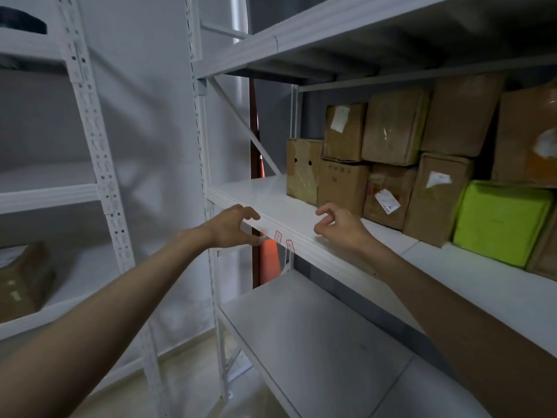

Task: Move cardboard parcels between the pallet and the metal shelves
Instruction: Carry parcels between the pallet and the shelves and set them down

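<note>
Several brown cardboard parcels (391,152) are stacked in two rows at the back of the white metal shelf (280,212), with a lime-green box (503,221) at their right. My left hand (232,226) hovers at the shelf's front edge, fingers loosely curled and holding nothing. My right hand (340,226) hangs over the bare front of the shelf, just short of the nearest parcel (303,170), fingers also loosely curled and empty.
A second white rack (99,164) stands to the left with one brown parcel (22,279) on a low shelf. A lower shelf board (316,342) lies beneath my arms. An orange cone (269,260) shows behind the rack. A shelf overhead (301,40) limits height.
</note>
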